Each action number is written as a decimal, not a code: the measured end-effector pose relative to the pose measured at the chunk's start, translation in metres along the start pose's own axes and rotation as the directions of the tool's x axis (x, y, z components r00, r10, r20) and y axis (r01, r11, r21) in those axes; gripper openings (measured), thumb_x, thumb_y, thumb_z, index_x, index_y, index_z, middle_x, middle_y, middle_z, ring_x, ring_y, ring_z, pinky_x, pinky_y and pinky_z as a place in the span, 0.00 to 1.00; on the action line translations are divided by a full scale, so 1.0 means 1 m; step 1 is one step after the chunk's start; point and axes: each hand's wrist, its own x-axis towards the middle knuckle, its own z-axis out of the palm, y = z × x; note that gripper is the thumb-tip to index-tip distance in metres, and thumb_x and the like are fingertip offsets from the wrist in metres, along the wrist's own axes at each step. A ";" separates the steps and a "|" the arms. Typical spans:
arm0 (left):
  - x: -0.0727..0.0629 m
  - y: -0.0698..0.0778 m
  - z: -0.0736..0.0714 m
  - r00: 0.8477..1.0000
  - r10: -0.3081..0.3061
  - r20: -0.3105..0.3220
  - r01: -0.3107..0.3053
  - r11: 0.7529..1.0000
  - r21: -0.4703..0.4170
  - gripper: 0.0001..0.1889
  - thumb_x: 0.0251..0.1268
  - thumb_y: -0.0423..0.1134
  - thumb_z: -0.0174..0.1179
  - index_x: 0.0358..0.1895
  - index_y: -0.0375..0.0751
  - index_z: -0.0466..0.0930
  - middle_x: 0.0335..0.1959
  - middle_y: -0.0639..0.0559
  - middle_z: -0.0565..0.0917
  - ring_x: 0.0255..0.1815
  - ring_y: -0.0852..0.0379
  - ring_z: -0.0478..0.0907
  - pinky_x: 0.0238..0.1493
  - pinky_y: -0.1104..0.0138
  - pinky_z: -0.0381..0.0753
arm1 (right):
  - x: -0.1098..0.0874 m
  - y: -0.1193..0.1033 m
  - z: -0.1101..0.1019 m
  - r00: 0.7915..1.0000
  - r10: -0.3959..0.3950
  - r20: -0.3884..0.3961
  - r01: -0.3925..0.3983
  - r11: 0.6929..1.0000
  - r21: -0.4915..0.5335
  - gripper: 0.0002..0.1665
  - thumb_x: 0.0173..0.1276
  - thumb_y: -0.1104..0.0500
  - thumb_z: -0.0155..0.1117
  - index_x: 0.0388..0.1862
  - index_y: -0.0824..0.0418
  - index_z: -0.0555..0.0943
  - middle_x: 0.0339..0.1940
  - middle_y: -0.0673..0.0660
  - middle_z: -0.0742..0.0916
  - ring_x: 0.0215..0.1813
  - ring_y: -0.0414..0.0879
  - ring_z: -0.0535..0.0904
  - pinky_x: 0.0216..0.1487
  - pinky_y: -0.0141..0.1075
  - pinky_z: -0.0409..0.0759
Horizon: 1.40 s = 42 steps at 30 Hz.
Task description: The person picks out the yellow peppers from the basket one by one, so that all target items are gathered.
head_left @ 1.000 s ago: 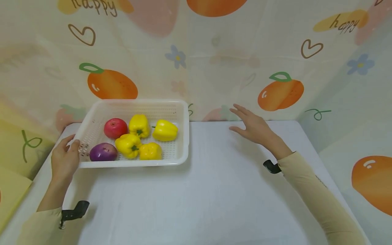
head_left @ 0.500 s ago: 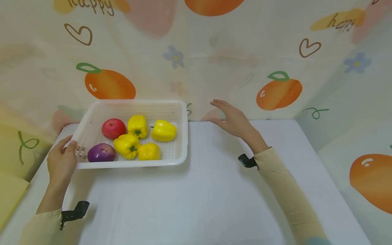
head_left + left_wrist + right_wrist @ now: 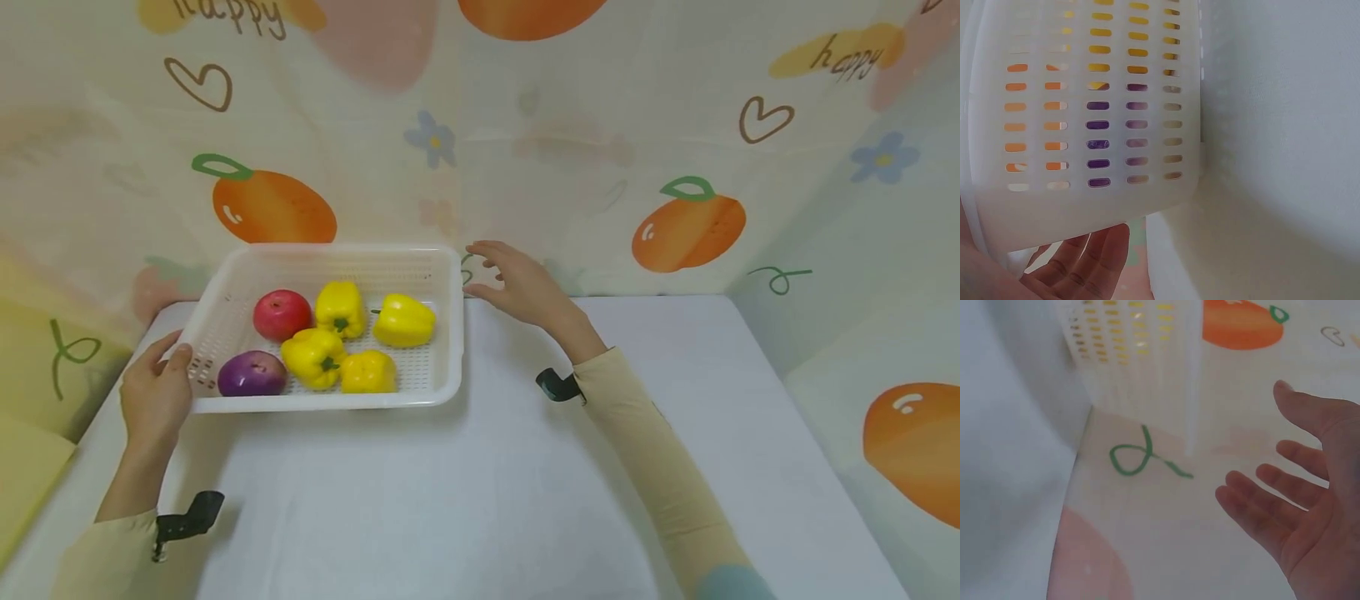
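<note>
White and rectangular, a perforated plastic basket (image 3: 330, 403) is lying between the fingers: the left hand (image 3: 155, 396) is pinching its rim, the right hand (image 3: 525, 287) is hovering beside the opposite end, fingers parted.

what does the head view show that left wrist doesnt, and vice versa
Head only: the bare right hand and the round red fruit or vegetable. Left wrist only: the outer face of the slotted end wall of the white rectangular plastic basket. Both: the basket, the left hand, the purple oval vegetable and yellow bell pepper, seen through slots in the wrist view.
</note>
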 end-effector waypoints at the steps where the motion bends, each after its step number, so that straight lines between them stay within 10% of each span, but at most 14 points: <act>1: 0.000 0.000 0.000 1.000 0.001 0.000 -0.001 1.000 -0.001 0.27 0.75 0.52 0.43 0.74 0.53 0.63 0.66 0.36 0.71 0.41 0.61 0.68 0.35 0.68 0.66 | 0.002 -0.003 0.001 1.000 0.000 0.006 0.000 1.000 0.019 0.38 0.68 0.47 0.66 0.72 0.58 0.67 0.73 0.54 0.71 0.61 0.50 0.77 0.57 0.42 0.77; 26: 0.000 0.000 0.001 1.000 -0.007 -0.023 0.007 1.000 -0.012 0.26 0.75 0.52 0.45 0.73 0.53 0.65 0.65 0.37 0.73 0.37 0.66 0.66 0.36 0.68 0.65 | 0.071 -0.072 0.042 0.940 0.047 0.338 0.004 0.989 -0.148 0.43 0.66 0.42 0.66 0.74 0.58 0.64 0.74 0.54 0.70 0.71 0.49 0.66 0.70 0.39 0.63; 36: -0.001 0.002 0.001 1.000 -0.016 -0.016 0.016 1.000 -0.008 0.26 0.76 0.51 0.42 0.74 0.54 0.63 0.70 0.41 0.69 0.52 0.51 0.69 0.38 0.69 0.65 | 0.095 -0.091 0.078 0.883 0.227 0.412 -0.058 0.922 -0.384 0.45 0.61 0.36 0.68 0.73 0.49 0.67 0.70 0.48 0.75 0.67 0.45 0.70 0.65 0.42 0.68; 42: -0.003 0.002 0.002 1.000 -0.001 -0.022 0.000 1.000 -0.020 0.26 0.76 0.51 0.43 0.74 0.53 0.64 0.62 0.39 0.74 0.42 0.58 0.69 0.36 0.68 0.66 | 0.098 -0.104 0.096 0.887 0.268 0.375 -0.042 0.857 -0.513 0.39 0.59 0.38 0.71 0.66 0.51 0.73 0.60 0.48 0.80 0.58 0.45 0.75 0.62 0.43 0.70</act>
